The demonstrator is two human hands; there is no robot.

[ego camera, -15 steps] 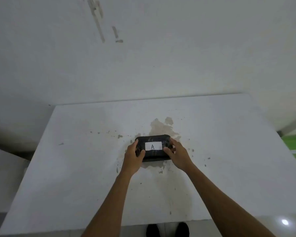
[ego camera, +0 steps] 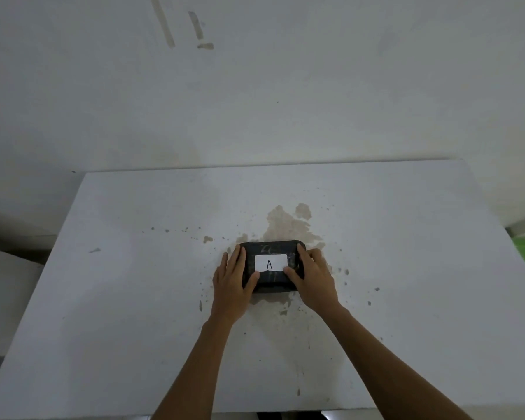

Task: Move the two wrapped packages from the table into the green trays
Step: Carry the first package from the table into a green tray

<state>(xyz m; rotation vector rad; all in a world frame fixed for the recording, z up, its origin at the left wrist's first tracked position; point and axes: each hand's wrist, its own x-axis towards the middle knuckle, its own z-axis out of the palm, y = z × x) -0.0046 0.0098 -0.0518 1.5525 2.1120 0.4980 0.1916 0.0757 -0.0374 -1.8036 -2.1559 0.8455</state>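
Stained white table (ego camera: 134, 298) bears black wrapped package (ego camera: 270, 278), white label "A", gripped by left hand (ego camera: 232, 283) and right hand (ego camera: 312, 277).

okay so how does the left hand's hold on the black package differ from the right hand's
The left hand lies along the black package's left end, fingers straight and pointing away; the right hand wraps its right end at a slant. The left thumb rests short of the white label; the right thumb touches the label's corner. Both press the package's ends on the table.
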